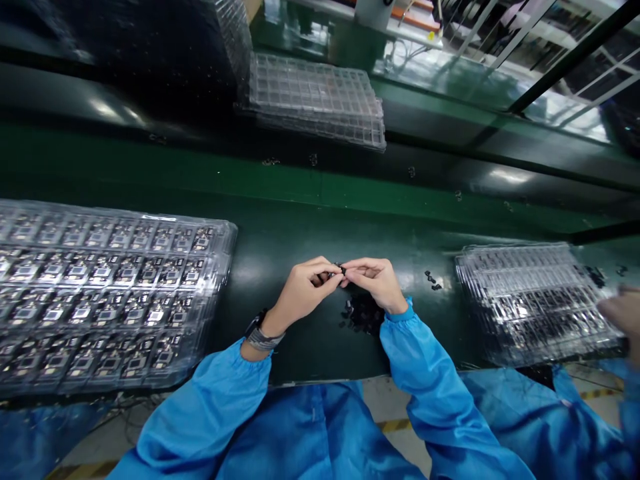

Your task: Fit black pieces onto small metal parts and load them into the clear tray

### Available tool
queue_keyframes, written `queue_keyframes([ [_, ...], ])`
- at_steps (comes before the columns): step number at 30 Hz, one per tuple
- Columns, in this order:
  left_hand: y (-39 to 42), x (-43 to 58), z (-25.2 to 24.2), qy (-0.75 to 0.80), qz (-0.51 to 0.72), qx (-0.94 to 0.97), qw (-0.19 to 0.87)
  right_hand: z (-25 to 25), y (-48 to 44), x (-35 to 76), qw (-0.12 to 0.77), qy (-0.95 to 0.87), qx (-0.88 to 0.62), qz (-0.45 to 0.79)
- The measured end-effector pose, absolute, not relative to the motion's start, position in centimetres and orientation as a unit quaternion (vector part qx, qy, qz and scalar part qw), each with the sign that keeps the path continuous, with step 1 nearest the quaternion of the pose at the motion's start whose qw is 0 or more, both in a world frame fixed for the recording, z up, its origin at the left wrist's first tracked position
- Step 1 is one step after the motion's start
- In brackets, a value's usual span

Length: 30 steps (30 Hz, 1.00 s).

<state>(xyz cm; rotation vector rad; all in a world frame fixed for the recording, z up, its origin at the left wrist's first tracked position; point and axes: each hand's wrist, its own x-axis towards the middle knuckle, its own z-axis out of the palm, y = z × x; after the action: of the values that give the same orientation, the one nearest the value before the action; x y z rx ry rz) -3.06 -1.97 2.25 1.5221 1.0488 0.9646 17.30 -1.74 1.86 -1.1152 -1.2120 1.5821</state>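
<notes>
- Overall: a dark green bench surface (260, 200) runs across the view, with a stack of clear plastic trays (320, 130) lying on its far side.
- Nearer, at left, a clear blister tray (223, 280) holds tight rows of small circuit modules. At right, a second clear tray (515, 248) holds dark contents, too glary to make out.
- Co-worker: another person's hand (620, 320) enters at the right edge, over the second tray's corner, with a blue sleeve (560, 427) behind it.
- Own arms: blue smock cuffs (200, 413) come in from below; a wristwatch (263, 337) sits on the left wrist.
- Step in hand, as judged: close two-handed work on one piece, in the gap between the two trays.
- Hand state: left hand (300, 290) and right hand (375, 283) are both narrow, fingers curled, fingertips meeting at a small black part (341, 269). Which hand bears the grip cannot be told.
- Location: that part sits between the fingertips, clear of the bench, its exact shape too small to read.
- Around it: a heap of small black parts (363, 315) lies just below the hands; a few loose black parts (433, 280) lie just right of the right hand.
- Next move, as judged: both hands are committed to this piece — one must release before reaching elsewhere.
</notes>
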Motion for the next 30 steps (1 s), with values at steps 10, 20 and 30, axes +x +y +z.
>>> queue_keyframes([
  [10, -1.9, -3.2, 1.9, 0.422, 0.401, 0.642, 0.499, 1.6, -1.7, 17.2, 0.419, -0.431, -0.431, 0.673],
  [20, -1.7, -3.6, 1.2, 0.408, 0.305, 0.699, 0.502, 2.0, -1.4, 18.5, 0.427, -0.44, -0.446, 0.652],
  [30, -1.4, -4.5, 1.2, 0.397, 0.254, 0.699, 0.538, 1.9, -1.2, 18.6, 0.424, -0.449, -0.45, 0.645],
])
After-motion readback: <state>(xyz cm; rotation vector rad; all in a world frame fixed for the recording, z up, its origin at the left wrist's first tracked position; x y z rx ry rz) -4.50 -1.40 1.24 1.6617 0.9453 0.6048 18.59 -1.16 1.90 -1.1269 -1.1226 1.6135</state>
